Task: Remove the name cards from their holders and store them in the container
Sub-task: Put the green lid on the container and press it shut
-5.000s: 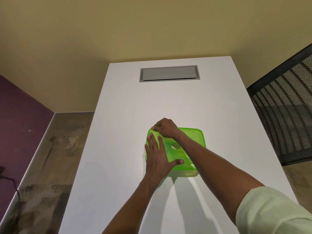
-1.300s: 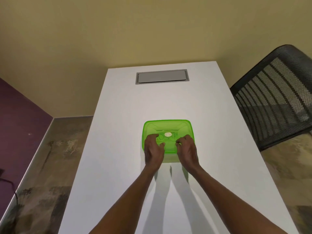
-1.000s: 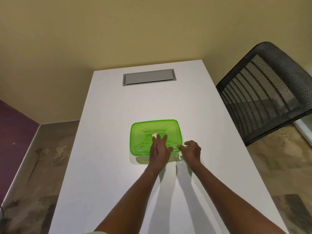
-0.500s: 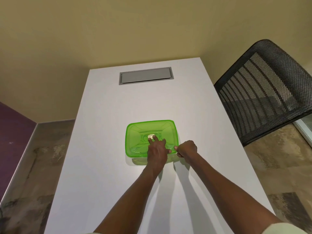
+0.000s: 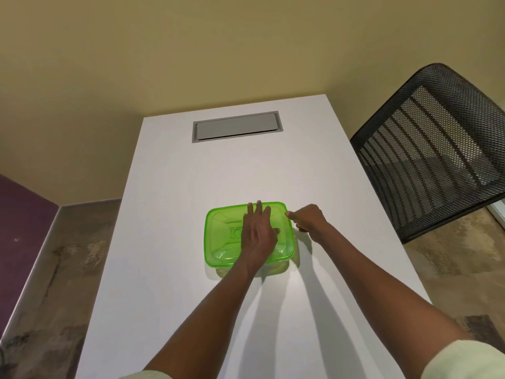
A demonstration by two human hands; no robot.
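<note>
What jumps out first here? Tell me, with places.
The bright green container in the middle of the white table grabs the eye, with the left hand pressing flat on its lid. The right hand pinches the lid's far right corner. A black mesh chair stands at the right.

A long white table [image 5: 169,214] runs away toward a yellow wall [image 5: 191,50]. Near its far edge, a grey flap [image 5: 237,129] sits flat in the tabletop. Off the right edge stands 1 black mesh chair [image 5: 431,149]. A purple wall [image 5: 19,231] is at the left. The floor [image 5: 60,274] looks brown and blotchy.
</note>
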